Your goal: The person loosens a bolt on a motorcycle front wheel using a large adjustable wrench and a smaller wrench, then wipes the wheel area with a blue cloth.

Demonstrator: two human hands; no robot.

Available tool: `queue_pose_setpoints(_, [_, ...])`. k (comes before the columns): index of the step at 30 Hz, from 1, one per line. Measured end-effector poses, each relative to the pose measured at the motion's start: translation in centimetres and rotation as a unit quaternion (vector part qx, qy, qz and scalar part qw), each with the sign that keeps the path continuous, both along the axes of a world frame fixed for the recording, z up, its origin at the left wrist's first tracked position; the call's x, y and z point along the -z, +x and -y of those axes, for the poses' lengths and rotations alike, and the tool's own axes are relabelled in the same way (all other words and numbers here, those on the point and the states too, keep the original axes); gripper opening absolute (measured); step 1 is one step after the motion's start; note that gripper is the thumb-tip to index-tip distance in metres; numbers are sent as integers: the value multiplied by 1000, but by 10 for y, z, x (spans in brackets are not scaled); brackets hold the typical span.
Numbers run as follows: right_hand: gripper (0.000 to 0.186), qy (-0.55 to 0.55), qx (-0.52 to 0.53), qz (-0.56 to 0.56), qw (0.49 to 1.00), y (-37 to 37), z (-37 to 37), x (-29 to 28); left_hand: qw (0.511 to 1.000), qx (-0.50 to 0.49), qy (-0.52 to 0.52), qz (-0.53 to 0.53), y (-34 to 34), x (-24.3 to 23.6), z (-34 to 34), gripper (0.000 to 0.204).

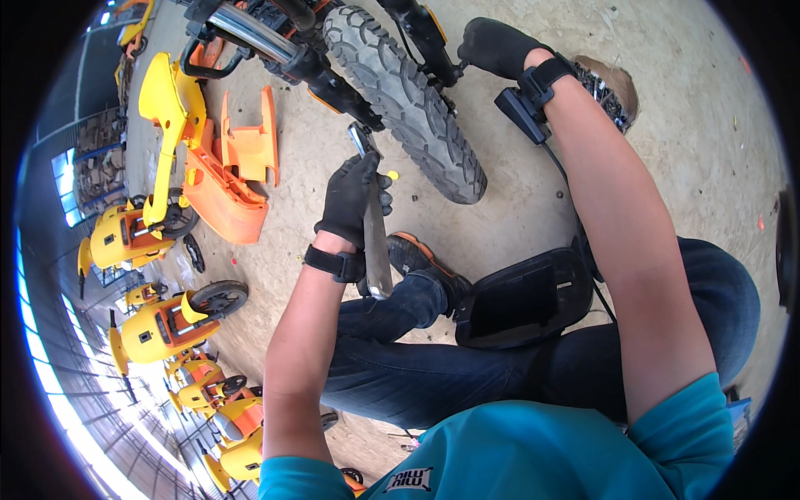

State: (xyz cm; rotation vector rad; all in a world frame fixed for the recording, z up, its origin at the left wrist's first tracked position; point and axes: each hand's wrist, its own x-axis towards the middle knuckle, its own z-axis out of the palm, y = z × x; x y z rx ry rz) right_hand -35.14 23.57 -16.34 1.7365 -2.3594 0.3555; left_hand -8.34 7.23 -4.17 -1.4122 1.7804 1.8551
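A knobbly black tyre (408,108) stands between the two fork legs of a wheeled vehicle at the top. My left hand (350,196), in a black glove, is wrapped round a long metal wrench (379,258). The wrench's shiny head lies beside the lower end of the left fork leg (337,87); whether it touches a nut there I cannot tell. My right hand (502,50), also gloved, is closed at the lower end of the right fork leg (423,37), by the wheel's axle. What its fingers grip is hidden.
Orange plastic panels (225,200) and a yellow panel (171,100) lie left of the wheel. Several yellow scooters (154,329) stand further left. A sack of small metal parts (604,92) is at the right. A black tray-like case (525,300) lies by my legs.
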Motion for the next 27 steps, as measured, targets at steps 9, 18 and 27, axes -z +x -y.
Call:
queue_pose_setpoints(9, [9, 6, -24, -26, 999, 1, 1, -1, 999, -4, -36, -3, 1, 4, -9, 36])
queue_pose_setpoints(18, [9, -6, -31, -44, 999, -2, -1, -1, 1000, -1, -18, -24, 7, 8, -5, 32])
queue_pose_setpoints(27, [11, -1, -11, -31, 999, 0, 1, -1, 999, -27, 15, -24, 8, 11, -6, 24])
